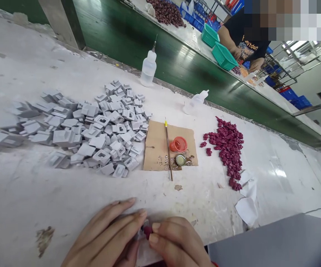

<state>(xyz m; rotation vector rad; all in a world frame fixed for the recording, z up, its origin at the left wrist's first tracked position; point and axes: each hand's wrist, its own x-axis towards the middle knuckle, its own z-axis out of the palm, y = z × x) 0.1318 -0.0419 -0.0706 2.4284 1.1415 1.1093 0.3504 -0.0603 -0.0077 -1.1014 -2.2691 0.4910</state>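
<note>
So the white worktable (23, 200) fills most of the frame, with a green conveyor strip running along its far edge up top. Biggest thing on it is the heap of grey plastic housings (93, 129), spread across the left-centre. Right of centre there's a smaller scatter of dark red pieces (227, 148), and between the two lies a scrap of brown cardboard (157, 148) with a thin stick (168, 152) lying across it, its long axis running roughly top to bottom in the frame, yellow tip pointing away.

Down at the bottom centre, both hands meet. The left hand (107, 237) comes in from the lower left, fingers stretched forward and curled loosely round something pale that I can't make out properly. The right hand (177, 241) comes in from the lower right, fingertips pinching a small dark red piece (148, 231). That piece sits right in the gap between the two sets of fingertips, touching both, just left of the right hand's fingertips. Both hands are equally close to it, low over the near edge of the table, well apart from either pile.
</note>
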